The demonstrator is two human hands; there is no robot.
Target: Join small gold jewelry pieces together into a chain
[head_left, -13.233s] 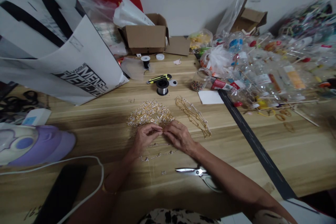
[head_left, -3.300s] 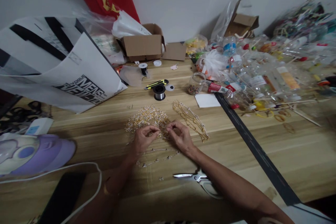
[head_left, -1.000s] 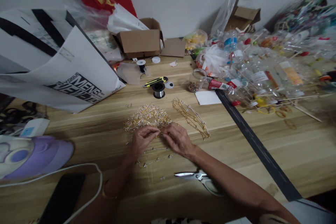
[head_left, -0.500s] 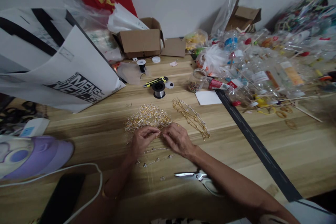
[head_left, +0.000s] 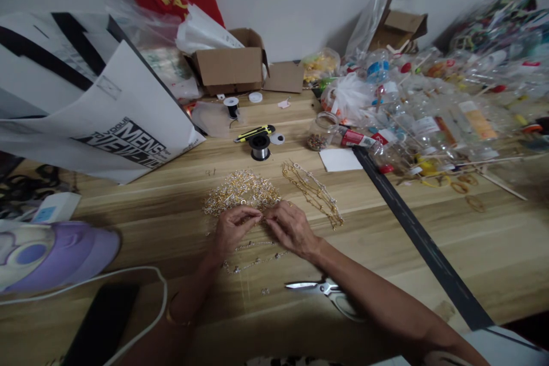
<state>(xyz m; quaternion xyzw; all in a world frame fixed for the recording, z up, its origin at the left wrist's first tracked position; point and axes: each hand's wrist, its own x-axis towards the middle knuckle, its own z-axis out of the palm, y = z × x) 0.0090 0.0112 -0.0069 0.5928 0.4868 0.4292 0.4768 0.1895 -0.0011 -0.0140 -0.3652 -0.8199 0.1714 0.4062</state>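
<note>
My left hand (head_left: 231, 230) and my right hand (head_left: 295, 230) meet fingertip to fingertip over the wooden table, both pinched closed. Whatever sits between the fingertips is too small to make out. Just beyond them lies a heap of gold and silver chain pieces (head_left: 240, 186). A beaded silver chain (head_left: 257, 261) runs in a loop on the table below my hands. Finished-looking gold and silver beaded chains (head_left: 315, 197) lie stretched out to the right of the heap. Scissors (head_left: 326, 287) rest partly open by my right forearm, with tiny silvery bits (head_left: 265, 291) to their left.
Behind the heap stand a wire spool (head_left: 259, 148), a yellow utility knife (head_left: 255, 133) and a jar of beads (head_left: 321, 132). Plastic bottles (head_left: 429, 120) crowd the right side. A white bag (head_left: 128, 114), a purple device (head_left: 64, 254) and a phone (head_left: 103, 320) occupy the left.
Almost nothing differs. Both hands keep the same pinch in the same place, and the objects on the table lie as before.
</note>
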